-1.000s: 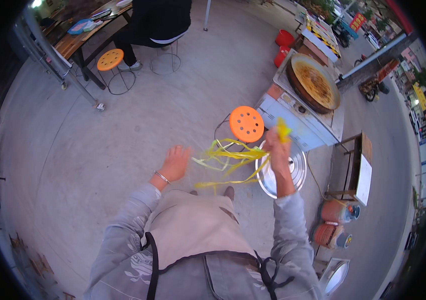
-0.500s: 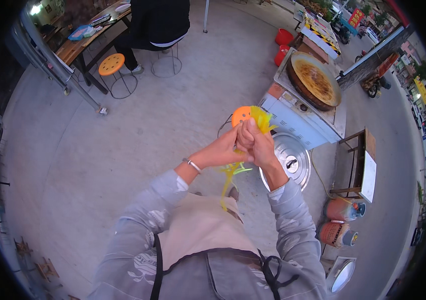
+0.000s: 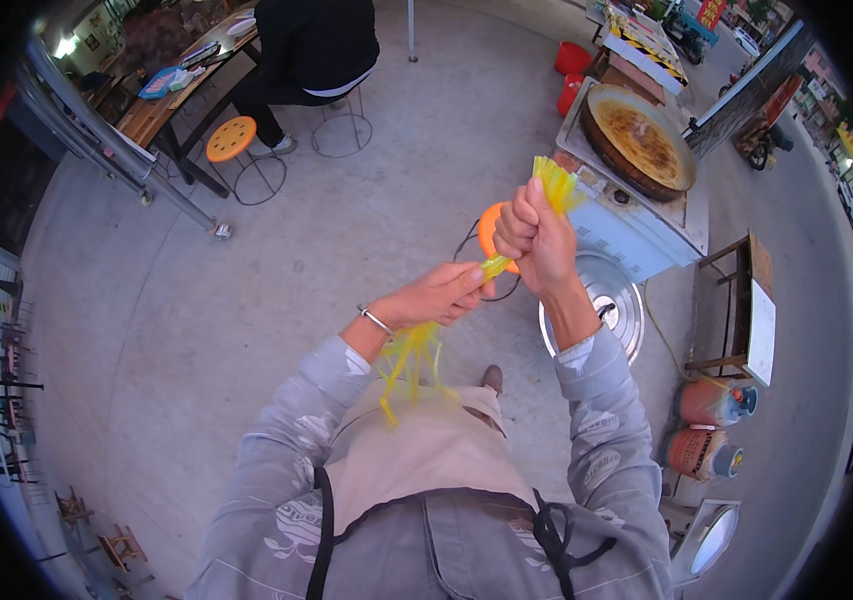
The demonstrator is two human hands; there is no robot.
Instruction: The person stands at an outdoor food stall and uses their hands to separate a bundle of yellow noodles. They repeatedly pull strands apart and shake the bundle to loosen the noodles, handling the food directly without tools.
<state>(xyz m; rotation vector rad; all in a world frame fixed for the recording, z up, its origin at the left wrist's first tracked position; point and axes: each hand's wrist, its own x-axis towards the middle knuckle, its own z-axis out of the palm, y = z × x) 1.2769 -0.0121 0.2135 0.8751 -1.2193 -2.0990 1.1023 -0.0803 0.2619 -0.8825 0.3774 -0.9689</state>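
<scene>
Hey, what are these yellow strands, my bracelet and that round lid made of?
The yellow strands look like thin, translucent plastic with a slight sheen: they hang limp and ribbon-like. The bracelet seems smooth, silvery metal, going by its bright glint. The round lid is probably polished steel or aluminium, given its shiny, grey concentric rings.

Yellow strands (image 3: 495,267), bunched, loose below

Strips (image 3: 413,350) hang left of the lid (image 3: 621,285), with a pan (image 3: 608,166) on the stove (image 3: 626,235) beyond.
</scene>
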